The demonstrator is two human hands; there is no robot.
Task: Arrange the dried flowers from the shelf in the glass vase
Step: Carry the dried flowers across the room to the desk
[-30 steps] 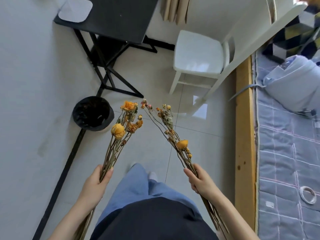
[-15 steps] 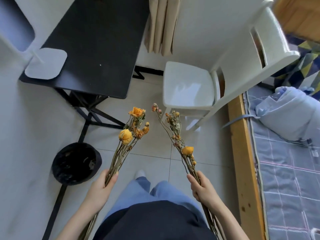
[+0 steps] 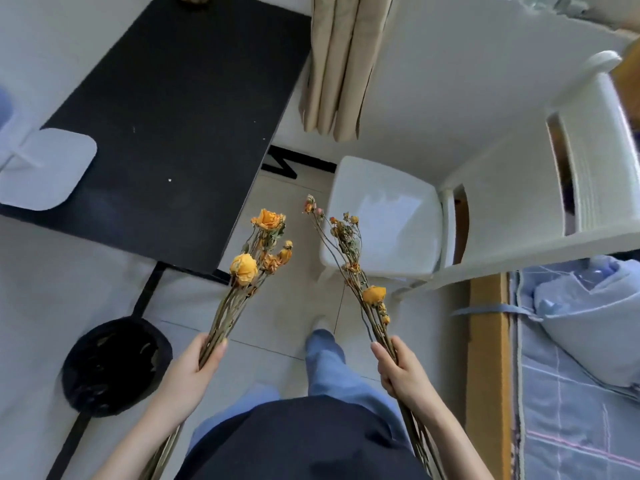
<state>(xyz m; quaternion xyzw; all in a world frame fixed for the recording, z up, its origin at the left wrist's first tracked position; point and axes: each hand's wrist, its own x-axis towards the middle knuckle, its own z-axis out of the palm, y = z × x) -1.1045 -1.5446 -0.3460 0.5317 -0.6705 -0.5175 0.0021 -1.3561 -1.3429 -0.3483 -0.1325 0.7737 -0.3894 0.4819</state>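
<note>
I hold two bunches of dried flowers over the tiled floor. My left hand [image 3: 194,372] is closed around the stems of a bunch of dried orange roses [image 3: 254,258], heads pointing up and away. My right hand [image 3: 398,370] grips the stems of a thinner bunch of small dried buds with one orange rose [image 3: 353,258]. Both bunches tilt toward each other, their heads apart. The stem ends run down past my arms out of view. No glass vase or shelf is visible.
A black table [image 3: 180,109] stands ahead on the left with a white stand base [image 3: 41,168] on it. A black bin [image 3: 116,365] sits on the floor at left. A white chair [image 3: 388,216] is ahead right, beige curtains [image 3: 343,64] behind, a bed [image 3: 581,358] at right.
My view has tilted up and moved forward: the table, chair and curtains have grown larger and slid down the frame. Both hands keep the same grip on their bunches.
</note>
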